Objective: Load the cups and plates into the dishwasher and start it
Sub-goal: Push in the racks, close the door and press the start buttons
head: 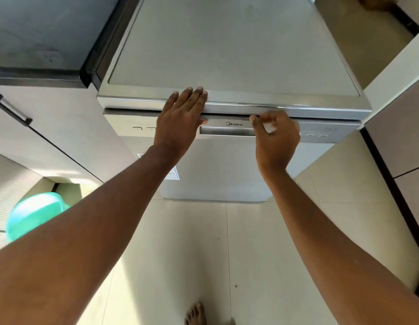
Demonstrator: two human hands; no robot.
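Left hand (182,118) flat on Midea dishwasher (227,55); right hand (276,139) pinches a white object (270,127).

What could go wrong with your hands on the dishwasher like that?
The left hand lies flat across the top edge of the dishwasher, over the door seam, so fingers might get pinched. The right hand seems to curl round a small white thing, blurred, so it could slip. A bare foot stands before the door and might get bumped.

Left hand (182,118): lying flat, fingers straight, arm extending forward. Right hand (276,137): fingers curling round a small white item (270,127), blurred.
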